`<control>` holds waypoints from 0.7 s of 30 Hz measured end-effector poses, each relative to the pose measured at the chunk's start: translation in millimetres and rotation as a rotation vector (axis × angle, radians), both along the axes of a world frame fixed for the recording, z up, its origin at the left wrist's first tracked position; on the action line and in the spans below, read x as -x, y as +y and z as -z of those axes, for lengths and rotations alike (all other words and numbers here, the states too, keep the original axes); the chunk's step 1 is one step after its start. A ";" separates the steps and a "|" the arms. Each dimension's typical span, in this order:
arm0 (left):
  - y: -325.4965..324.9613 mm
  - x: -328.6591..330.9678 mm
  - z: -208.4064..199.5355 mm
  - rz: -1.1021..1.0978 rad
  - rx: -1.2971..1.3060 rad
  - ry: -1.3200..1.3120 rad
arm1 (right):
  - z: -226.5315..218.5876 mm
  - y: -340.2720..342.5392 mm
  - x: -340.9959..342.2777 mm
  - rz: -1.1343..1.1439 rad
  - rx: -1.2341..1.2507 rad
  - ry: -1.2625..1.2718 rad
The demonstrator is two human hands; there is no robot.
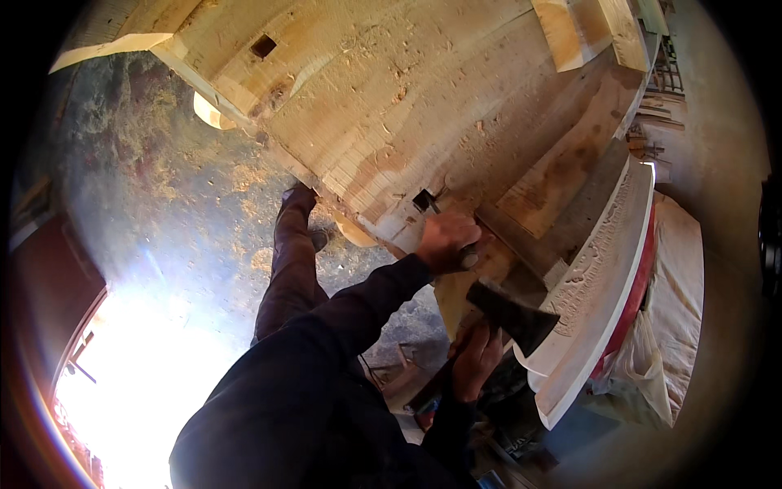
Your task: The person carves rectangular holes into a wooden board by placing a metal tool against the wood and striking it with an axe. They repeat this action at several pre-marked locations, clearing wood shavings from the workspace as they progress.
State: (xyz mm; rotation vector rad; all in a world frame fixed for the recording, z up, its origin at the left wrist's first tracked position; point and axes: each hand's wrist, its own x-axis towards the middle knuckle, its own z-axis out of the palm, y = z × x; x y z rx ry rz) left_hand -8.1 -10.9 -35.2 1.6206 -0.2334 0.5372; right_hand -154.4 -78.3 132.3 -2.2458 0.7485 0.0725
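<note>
Two hands are seen at work over a large pale wooden surface [358, 134], and they are kept apart, each being closed on its own tool. By the left hand [446, 242] a chisel [469, 258] is gripped; the end of its handle is shown below the fist, and its shank is pointed toward a small square mortise [422, 200] near the lower edge of the wooden surface. Whether the cutting edge is put inside the mortise or only against its rim cannot be told. By the right hand [476, 363] a hatchet [513, 316] is clamped around its handle, lower and more to the right; its dark head is held just below the chisel's handle and is not in contact with it.

A second square mortise [263, 46] is cut in the upper left part of the same surface, over which wood shavings [399, 94] are scattered. To the right, a carved pale board [599, 244] is placed, edged by a red strip [631, 285], and beyond it a light cloth [674, 285] is seen. At the left, the floor [163, 155] is speckled with sawdust, and the lower left is filled with strong light.
</note>
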 end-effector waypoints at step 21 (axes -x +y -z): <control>-21.0 -43.3 -18.7 0.275 -0.206 0.427 | -6.2 -0.7 96.4 0.093 -0.014 0.136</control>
